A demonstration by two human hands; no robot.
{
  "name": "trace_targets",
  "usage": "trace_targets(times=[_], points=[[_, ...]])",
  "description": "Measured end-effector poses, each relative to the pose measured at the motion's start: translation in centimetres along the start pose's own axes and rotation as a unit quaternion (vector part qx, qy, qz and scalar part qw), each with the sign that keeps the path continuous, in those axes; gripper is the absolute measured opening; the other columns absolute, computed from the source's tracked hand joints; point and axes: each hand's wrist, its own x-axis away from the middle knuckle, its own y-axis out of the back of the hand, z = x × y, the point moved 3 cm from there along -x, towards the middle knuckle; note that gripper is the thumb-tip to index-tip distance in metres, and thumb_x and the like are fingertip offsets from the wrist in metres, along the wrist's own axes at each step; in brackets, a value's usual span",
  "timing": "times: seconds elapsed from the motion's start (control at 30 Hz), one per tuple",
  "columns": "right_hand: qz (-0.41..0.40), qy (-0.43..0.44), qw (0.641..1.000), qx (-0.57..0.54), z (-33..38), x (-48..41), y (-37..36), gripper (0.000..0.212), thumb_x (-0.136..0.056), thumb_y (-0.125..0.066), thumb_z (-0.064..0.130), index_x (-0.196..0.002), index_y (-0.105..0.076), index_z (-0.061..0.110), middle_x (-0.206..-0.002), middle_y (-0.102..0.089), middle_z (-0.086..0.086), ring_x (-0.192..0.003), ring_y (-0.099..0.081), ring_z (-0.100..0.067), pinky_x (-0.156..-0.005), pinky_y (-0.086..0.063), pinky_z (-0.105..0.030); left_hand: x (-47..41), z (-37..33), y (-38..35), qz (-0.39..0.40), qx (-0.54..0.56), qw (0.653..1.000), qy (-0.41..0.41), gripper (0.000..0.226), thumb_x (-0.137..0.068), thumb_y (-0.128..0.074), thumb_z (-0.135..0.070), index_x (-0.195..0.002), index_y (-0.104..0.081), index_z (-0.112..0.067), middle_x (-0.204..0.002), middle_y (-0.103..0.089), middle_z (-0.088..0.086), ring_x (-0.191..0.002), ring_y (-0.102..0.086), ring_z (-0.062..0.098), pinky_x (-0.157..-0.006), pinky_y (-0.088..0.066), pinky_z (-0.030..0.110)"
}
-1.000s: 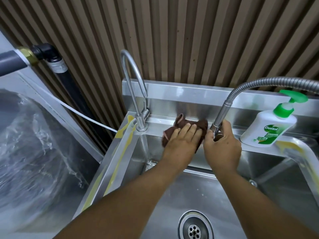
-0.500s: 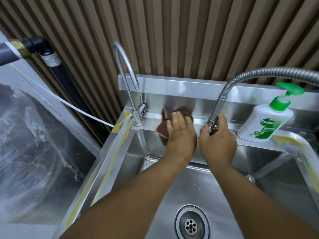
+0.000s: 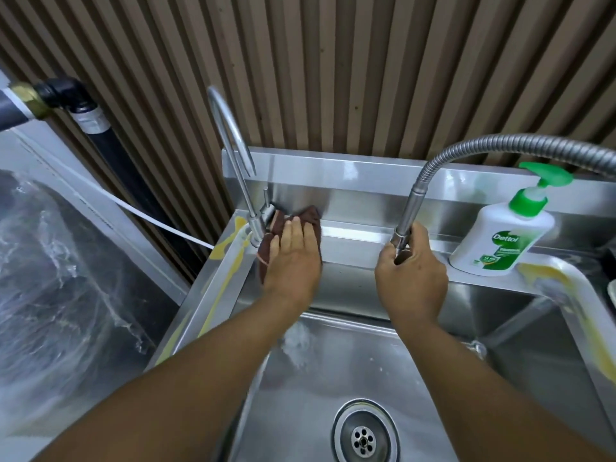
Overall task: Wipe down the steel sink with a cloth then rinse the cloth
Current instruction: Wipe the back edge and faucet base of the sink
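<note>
The steel sink [image 3: 360, 371] fills the lower middle, with its drain [image 3: 365, 436] near the bottom. A brown cloth [image 3: 311, 216] lies on the sink's back ledge, right beside the base of the slim gooseneck tap [image 3: 233, 155]. My left hand [image 3: 293, 258] presses flat on the cloth with straight fingers and covers most of it. My right hand [image 3: 411, 278] grips the nozzle end of the flexible metal hose tap [image 3: 408, 211], holding it above the ledge. No water is seen coming from either tap.
A white and green soap pump bottle [image 3: 500, 235] stands on the ledge to the right. Yellow film strips [image 3: 226, 278] run along the sink rims. A black pipe [image 3: 83, 111] and a plastic-wrapped surface [image 3: 60, 278] are at the left. Ribbed brown wall panels stand behind.
My left hand has slid the cloth leftward along the back ledge, from beside the hose nozzle to the gooseneck tap's base. The right hand has kept its grip on the nozzle.
</note>
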Motion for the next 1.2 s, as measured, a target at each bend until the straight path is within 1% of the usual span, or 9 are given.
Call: trace_targets(times=[0.1, 0.2, 0.33, 0.53, 0.7, 0.83, 0.93, 1.03, 1.2], points=[[-0.004, 0.000, 1.000, -0.004, 0.1, 0.0, -0.1, 0.038, -0.093, -0.056, 0.030, -0.130, -0.052, 0.030, -0.090, -0.070, -0.007, -0.084, -0.062, -0.033, -0.071, -0.043, -0.034, -1.3, -3.3, 0.6, 0.017, 0.064, 0.994, 0.086, 0.079, -0.093, -0.046, -0.001, -0.155, 0.002, 0.004, -0.163, 0.005, 0.030, -0.152, 0.006, 0.041, -0.122, -0.005, 0.052], [-0.009, -0.003, 1.000, -0.002, 0.1, 0.0, -0.1, 0.038, -0.092, -0.055, 0.029, -0.129, -0.053, 0.029, -0.090, -0.070, -0.008, -0.085, -0.060, -0.034, -0.072, -0.043, -0.035, -1.1, -6.0, 0.5, 0.022, 0.078, 0.995, 0.066, 0.067, -0.098, -0.035, 0.001, -0.155, -0.001, 0.005, -0.161, 0.004, 0.033, -0.151, 0.006, 0.045, -0.122, -0.004, 0.054], [-0.009, -0.006, 1.000, -0.005, 0.1, 0.0, -0.1, 0.039, -0.090, -0.055, 0.030, -0.129, -0.053, 0.028, -0.088, -0.069, -0.010, -0.085, -0.060, -0.035, -0.073, -0.044, -0.036, -0.5, -8.4, 0.0, 0.026, 0.114, 0.991, -0.063, 0.053, -0.109, -0.027, -0.024, -0.157, -0.015, -0.005, -0.165, -0.004, 0.022, -0.154, 0.004, 0.033, -0.124, 0.001, 0.048], [0.003, 0.004, 1.000, -0.014, 0.2, 0.0, 0.2, 0.036, -0.091, -0.057, 0.027, -0.126, -0.054, 0.025, -0.091, -0.070, -0.010, -0.088, -0.059, -0.036, -0.075, -0.046, -0.038, -0.3, -3.7, 1.0, 0.016, 0.079, 0.962, -0.261, 0.083, -0.088, -0.048, 0.009, -0.158, -0.022, -0.026, -0.167, -0.013, -0.005, -0.154, -0.005, 0.014, -0.124, -0.005, 0.041], [0.013, -0.007, 1.000, -0.009, 0.0, -0.1, 0.2, 0.033, -0.093, -0.055, 0.030, -0.126, -0.053, 0.027, -0.091, -0.070, -0.009, -0.086, -0.060, -0.034, -0.074, -0.047, -0.037, 0.0, 2.4, -0.2, 0.002, -0.005, 0.991, -0.131, 0.089, -0.092, -0.052, 0.003, -0.158, -0.009, -0.038, -0.167, 0.010, 0.010, -0.153, 0.007, 0.030, -0.123, -0.012, 0.046], [0.007, -0.009, 1.000, -0.004, 0.0, 0.0, -0.1, 0.035, -0.094, -0.054, 0.032, -0.129, -0.052, 0.029, -0.092, -0.070, -0.009, -0.086, -0.061, -0.033, -0.074, -0.047, -0.035, -0.4, 0.7, -0.6, -0.050, 0.003, 0.998, -0.042, 0.072, -0.101, -0.043, -0.013, -0.159, 0.000, -0.013, -0.166, -0.002, 0.022, -0.154, 0.001, 0.035, -0.122, -0.009, 0.044], [0.000, -0.006, 1.000, -0.006, -0.1, 0.0, -0.2, 0.038, -0.093, -0.054, 0.033, -0.131, -0.051, 0.030, -0.093, -0.070, -0.009, -0.087, -0.062, -0.034, -0.076, -0.052, -0.039, -0.3, -2.0, -0.9, -0.058, 0.022, 0.998, -0.001, 0.074, -0.096, -0.041, -0.002, -0.157, 0.001, -0.003, -0.164, -0.002, 0.026, -0.153, 0.001, 0.037, -0.124, -0.006, 0.046], [-0.007, -0.006, 1.000, -0.010, 0.0, 0.0, -0.2, 0.040, -0.092, -0.054, 0.032, -0.132, -0.051, 0.029, -0.094, -0.071, -0.010, -0.090, -0.062, -0.036, -0.078, -0.051, -0.040, 0.2, -4.2, -1.0, -0.068, 0.053, 0.993, -0.085, 0.072, -0.095, -0.044, -0.002, -0.158, -0.011, -0.008, -0.165, -0.006, 0.022, -0.154, -0.002, 0.035, -0.123, -0.006, 0.047], [0.002, -0.013, 1.000, -0.010, 0.1, 0.1, 0.0, 0.034, -0.093, -0.054, 0.032, -0.126, -0.052, 0.029, -0.091, -0.070, -0.010, -0.087, -0.060, -0.036, -0.076, -0.048, -0.039, 2.4, -2.5, -1.8, -0.124, 0.033, 0.963, -0.237, 0.066, -0.084, -0.047, -0.013, -0.150, -0.040, -0.011, -0.152, -0.044, 0.016, -0.143, -0.039, 0.033, -0.117, -0.029, 0.048]])
